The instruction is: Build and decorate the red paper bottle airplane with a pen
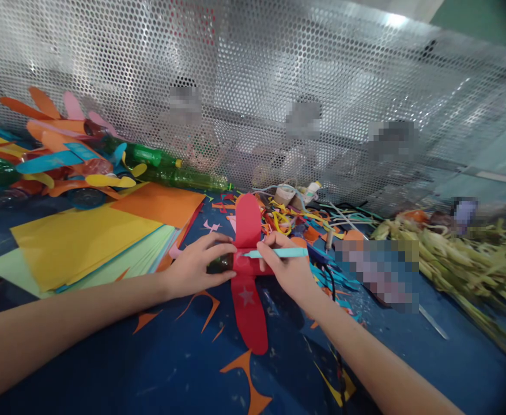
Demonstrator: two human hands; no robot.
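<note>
Here, near the middle of the frame, the left hand (199, 265) lies flat with fingers spread and only lightly curled, pressing on a dark plastic bottle (219, 264) that lies on its side on the blue, paint-flecked table (170, 369). A long red paper strip with rounded ends (248, 276) is wrapped across the bottle like a pair of wings, one end pointing to the top of the frame, the other toward the bottom, with a pale star on the lower part. The right hand (288, 266) is closed around a light turquoise pen (279, 253), held level, its tip touching the red paper just beside the left fingertips. In the left of the frame sits a fanned stack of yellow, orange and pale green paper sheets (89, 239). Above it, upper left, stand bottle craft models with orange, blue and yellow paper wings (67, 155). Behind the hands lies a heap of coloured paper scraps (296, 216), and at the right a pile of yellowish-green plant strips (464, 259). A perforated metal screen (279, 75) fills the top.
</note>
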